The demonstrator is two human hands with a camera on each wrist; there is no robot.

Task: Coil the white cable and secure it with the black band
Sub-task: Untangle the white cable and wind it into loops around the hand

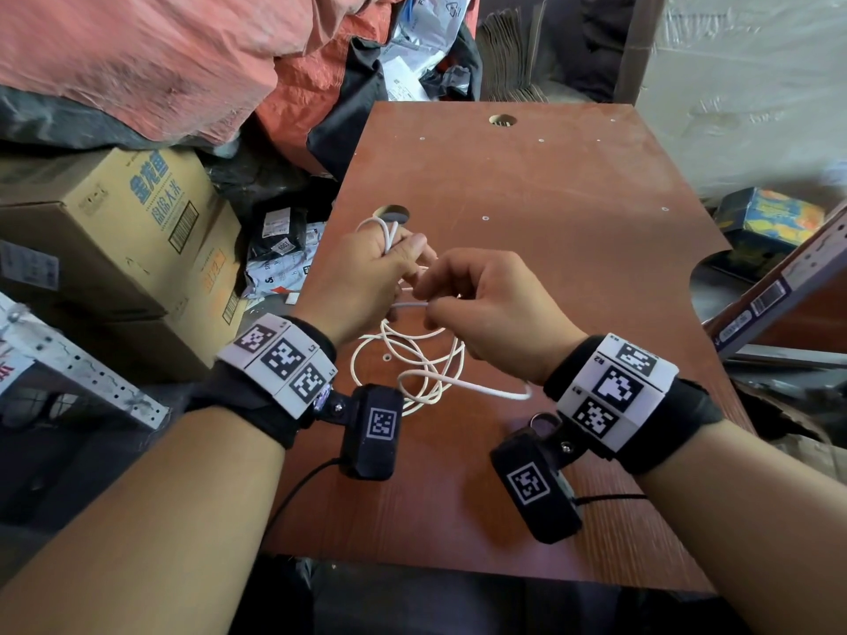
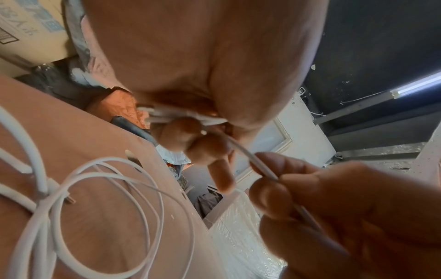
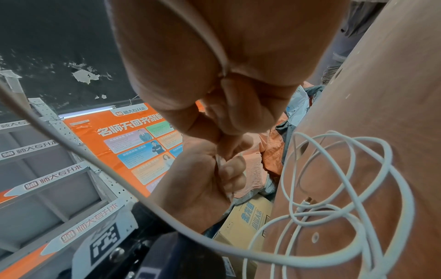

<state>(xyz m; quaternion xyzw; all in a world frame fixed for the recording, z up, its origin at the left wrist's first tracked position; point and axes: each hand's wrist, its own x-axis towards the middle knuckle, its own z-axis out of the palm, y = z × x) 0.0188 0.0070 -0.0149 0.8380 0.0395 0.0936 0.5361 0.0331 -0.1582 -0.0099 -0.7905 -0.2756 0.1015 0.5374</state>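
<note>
The white cable (image 1: 415, 366) lies partly in loose loops on the brown board (image 1: 573, 199), under my wrists. My left hand (image 1: 394, 254) grips a few wound turns of it, which loop over the index finger. Just to its right, my right hand (image 1: 428, 301) pinches a single strand between thumb and fingertips. In the left wrist view the held turns (image 2: 176, 114) sit under the curled left fingers (image 2: 190, 136), and a strand (image 2: 250, 158) runs to the right hand (image 2: 269, 181). A cable plug (image 3: 307, 202) rests among the loose loops. I see no black band.
A cardboard box (image 1: 137, 231) and red-orange sacks (image 1: 160, 61) crowd the board's left and far side. Parcels (image 1: 279, 258) lie beside the box. A colourful box (image 1: 770, 217) and a slanted rail (image 1: 779, 286) stand at the right. The board has round holes (image 1: 503, 120).
</note>
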